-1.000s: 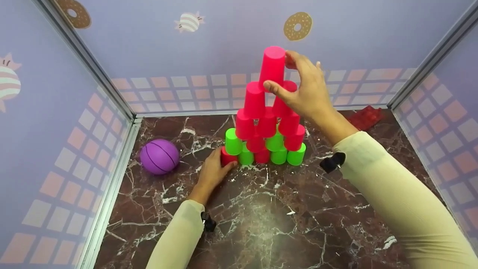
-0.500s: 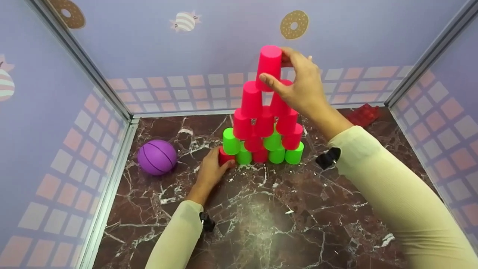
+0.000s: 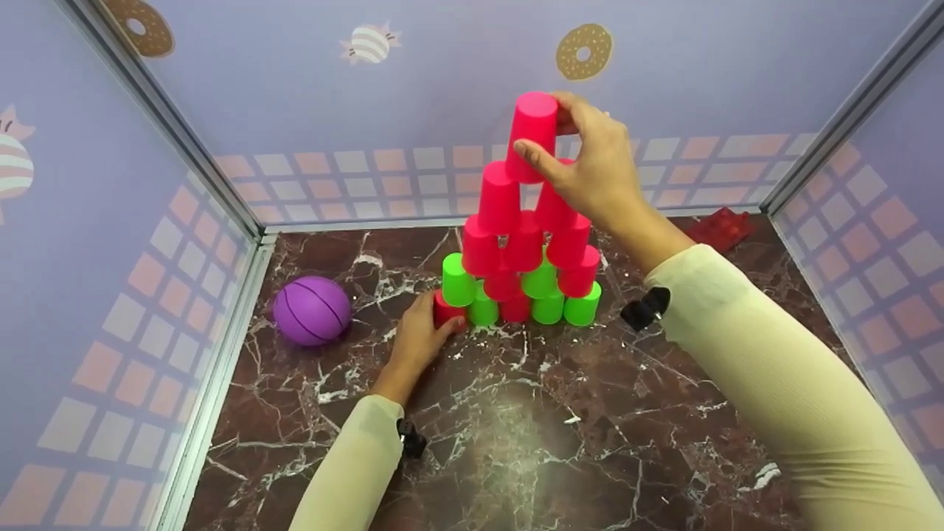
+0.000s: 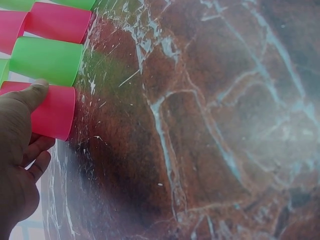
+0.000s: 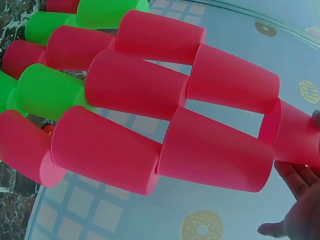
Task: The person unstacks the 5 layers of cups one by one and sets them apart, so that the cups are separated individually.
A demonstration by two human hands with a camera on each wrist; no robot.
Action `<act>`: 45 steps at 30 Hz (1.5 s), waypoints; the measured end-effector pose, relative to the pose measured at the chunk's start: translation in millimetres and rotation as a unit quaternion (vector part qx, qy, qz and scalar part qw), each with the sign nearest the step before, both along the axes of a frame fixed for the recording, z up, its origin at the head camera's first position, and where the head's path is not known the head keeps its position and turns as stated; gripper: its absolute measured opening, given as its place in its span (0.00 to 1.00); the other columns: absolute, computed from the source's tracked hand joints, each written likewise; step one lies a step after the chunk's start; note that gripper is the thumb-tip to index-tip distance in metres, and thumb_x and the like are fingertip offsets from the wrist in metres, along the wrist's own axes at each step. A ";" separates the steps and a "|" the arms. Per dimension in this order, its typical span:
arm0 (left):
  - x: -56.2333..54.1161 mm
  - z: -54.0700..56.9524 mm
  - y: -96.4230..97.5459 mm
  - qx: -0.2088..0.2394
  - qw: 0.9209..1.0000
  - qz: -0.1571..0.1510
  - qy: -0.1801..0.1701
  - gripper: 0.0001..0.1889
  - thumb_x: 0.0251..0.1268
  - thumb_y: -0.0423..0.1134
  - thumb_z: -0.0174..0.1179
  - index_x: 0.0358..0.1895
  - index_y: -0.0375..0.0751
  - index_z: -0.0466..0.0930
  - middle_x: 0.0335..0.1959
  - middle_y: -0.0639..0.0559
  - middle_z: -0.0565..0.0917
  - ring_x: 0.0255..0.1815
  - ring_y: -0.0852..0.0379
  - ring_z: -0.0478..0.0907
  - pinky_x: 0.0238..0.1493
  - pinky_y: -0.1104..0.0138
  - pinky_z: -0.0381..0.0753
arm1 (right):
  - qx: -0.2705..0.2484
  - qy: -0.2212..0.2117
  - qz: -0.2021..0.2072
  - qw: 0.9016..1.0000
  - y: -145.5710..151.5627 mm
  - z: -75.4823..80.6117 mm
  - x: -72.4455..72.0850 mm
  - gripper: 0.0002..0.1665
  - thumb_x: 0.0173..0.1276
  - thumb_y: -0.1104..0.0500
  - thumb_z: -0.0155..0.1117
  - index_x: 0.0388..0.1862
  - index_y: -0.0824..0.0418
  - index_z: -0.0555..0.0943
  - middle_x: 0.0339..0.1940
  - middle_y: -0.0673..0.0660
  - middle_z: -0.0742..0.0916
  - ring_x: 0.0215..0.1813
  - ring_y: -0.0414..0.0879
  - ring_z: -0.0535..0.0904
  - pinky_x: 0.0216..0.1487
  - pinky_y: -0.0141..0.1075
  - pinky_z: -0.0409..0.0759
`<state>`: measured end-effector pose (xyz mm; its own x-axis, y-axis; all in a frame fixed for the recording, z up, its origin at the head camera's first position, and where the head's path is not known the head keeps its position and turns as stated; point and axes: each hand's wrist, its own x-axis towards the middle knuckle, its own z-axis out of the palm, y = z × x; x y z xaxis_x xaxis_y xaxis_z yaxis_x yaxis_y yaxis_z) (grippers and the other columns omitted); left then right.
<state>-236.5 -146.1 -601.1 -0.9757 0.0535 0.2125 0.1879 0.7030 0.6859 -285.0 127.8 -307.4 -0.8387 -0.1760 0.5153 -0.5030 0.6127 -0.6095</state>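
Observation:
Upside-down plastic cups, red-pink and bright green, stand stacked as a pyramid on the dark marbled table. At the peak is a pink cup [image 3: 535, 122], its rim on the two pink cups below, one of them being the left pink cup [image 3: 499, 198]. My right hand [image 3: 599, 164] holds this top cup, thumb across its front and fingers behind. Low on the left, my left hand [image 3: 419, 341] grips the red cup [image 4: 55, 115] at the end of the bottom row. Its thumb presses the near side; the other fingers wrap the outer side.
Left of the pyramid lies a purple ball [image 3: 312, 310] with black lines. At the back right is a crumpled red translucent item [image 3: 721, 228], partly behind my right forearm. Lilac patterned panels [image 3: 413, 96] enclose the table at the back and sides.
My right hand has moved slightly left, closer around the top cup. The left hand stays on its red cup, and the pyramid stands as before.

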 end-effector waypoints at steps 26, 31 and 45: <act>-2.1 1.0 -2.0 -0.017 1.000 -0.002 -0.010 0.32 0.71 0.46 0.77 0.70 0.34 0.79 0.62 0.36 0.87 0.64 0.37 0.87 0.70 0.43 0.85 | -0.046 0.068 -0.081 0.993 70.0 4.4 0.9 0.33 0.72 0.48 0.81 0.69 0.63 0.83 0.56 0.59 0.93 0.54 0.39 0.86 0.67 0.34 0.79; -0.8 1.7 -1.7 -0.010 1.000 -0.003 -0.003 0.31 0.70 0.43 0.78 0.69 0.32 0.79 0.61 0.34 0.87 0.63 0.35 0.87 0.69 0.41 0.85 | -0.058 0.024 -0.119 0.991 94.3 -11.3 0.7 0.33 0.72 0.49 0.82 0.70 0.60 0.83 0.59 0.59 0.92 0.53 0.35 0.84 0.68 0.30 0.76; -3.6 -9.3 -3.9 -0.012 1.000 -0.004 0.008 0.31 0.71 0.45 0.77 0.69 0.34 0.78 0.60 0.35 0.87 0.62 0.36 0.87 0.67 0.42 0.86 | -0.010 -0.097 -0.187 0.978 162.4 -113.5 4.3 0.40 0.74 0.49 0.79 0.77 0.67 0.75 0.66 0.71 0.88 0.67 0.65 0.85 0.75 0.59 0.78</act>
<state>-240.1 -150.1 -610.4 -0.9717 0.0666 0.2268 0.2045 0.7177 0.6656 -280.7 290.2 -421.0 -0.9245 0.1702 0.3411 -0.1206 0.7183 -0.6852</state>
